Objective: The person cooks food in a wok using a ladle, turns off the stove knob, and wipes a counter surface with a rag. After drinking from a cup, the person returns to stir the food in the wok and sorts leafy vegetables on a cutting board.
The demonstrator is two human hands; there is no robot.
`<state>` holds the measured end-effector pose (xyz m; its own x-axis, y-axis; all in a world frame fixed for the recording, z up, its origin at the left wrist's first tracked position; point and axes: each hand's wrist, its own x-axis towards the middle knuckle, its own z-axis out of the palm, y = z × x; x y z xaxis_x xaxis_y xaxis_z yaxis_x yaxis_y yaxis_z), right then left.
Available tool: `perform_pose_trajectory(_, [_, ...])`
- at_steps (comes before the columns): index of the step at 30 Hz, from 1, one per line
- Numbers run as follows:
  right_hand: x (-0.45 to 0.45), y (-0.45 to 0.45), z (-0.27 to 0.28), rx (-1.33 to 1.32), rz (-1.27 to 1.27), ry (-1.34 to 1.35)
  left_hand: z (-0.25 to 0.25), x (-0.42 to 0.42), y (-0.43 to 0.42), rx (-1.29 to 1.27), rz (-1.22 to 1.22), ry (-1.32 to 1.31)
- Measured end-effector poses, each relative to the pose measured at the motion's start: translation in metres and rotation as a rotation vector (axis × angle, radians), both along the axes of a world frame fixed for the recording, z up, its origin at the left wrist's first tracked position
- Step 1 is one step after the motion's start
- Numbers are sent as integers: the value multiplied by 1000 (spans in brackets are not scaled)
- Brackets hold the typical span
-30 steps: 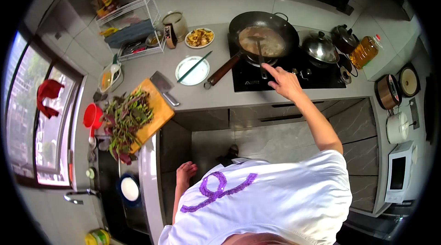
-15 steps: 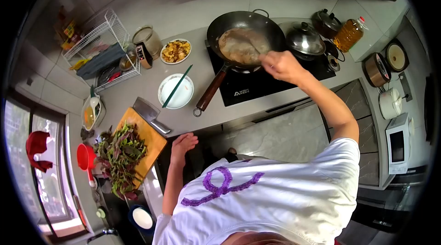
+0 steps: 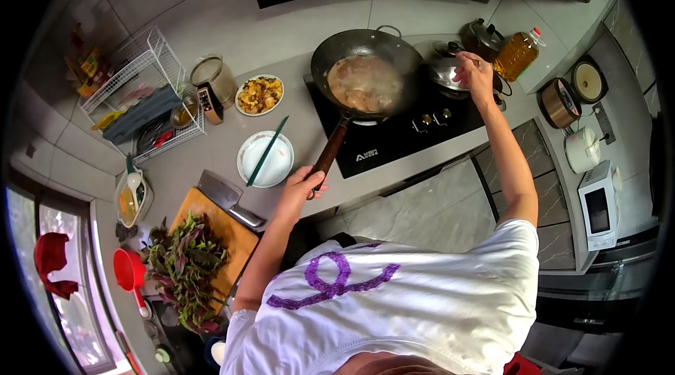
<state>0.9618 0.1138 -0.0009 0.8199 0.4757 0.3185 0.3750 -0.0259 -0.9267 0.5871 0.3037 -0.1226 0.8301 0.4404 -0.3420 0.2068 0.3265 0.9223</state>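
My left hand (image 3: 299, 191) is closed round the brown wooden handle (image 3: 331, 150) of the dark wok (image 3: 323, 55), which sits on the black stove (image 3: 373, 141). Light brown pieces in steaming liquid (image 3: 365, 83) lie inside the wok. To the right of it, my right hand (image 3: 473, 78) is over the shiny metal lid (image 3: 443, 77), fingers curled; what they hold is too small to make out. Near my left hand stands a white bowl (image 3: 247, 162) with green chopsticks (image 3: 268, 150) across it. No spatula shows in the wok.
Leafy vegetables (image 3: 184, 266) lie on a wooden board (image 3: 234, 240) beside a cleaver (image 3: 223, 192). Behind the bowl are a plate of yellow food (image 3: 259, 95) and a wire rack (image 3: 165, 58). An oil bottle (image 3: 517, 56) and dark pot (image 3: 482, 39) stand back right.
My left hand has risen from beside the counter and taken the wok handle. My right hand has left the wok, moving right to the metal lid. The spatula is out of the wok.
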Motion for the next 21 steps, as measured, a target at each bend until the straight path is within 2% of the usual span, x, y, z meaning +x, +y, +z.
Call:
perform_pose_trajectory(9, [8, 12, -53, 245, -118, 311, -2, 8, 3, 2, -86, 46])
perform_pose_trajectory(12, [7, 14, -62, 331, -142, 332, -4, 9, 4, -7, -88, 56])
perform_pose_trajectory(21, [1, 18, -56, 373, -177, 343, -9, 11, 1, -27, -48, 20])
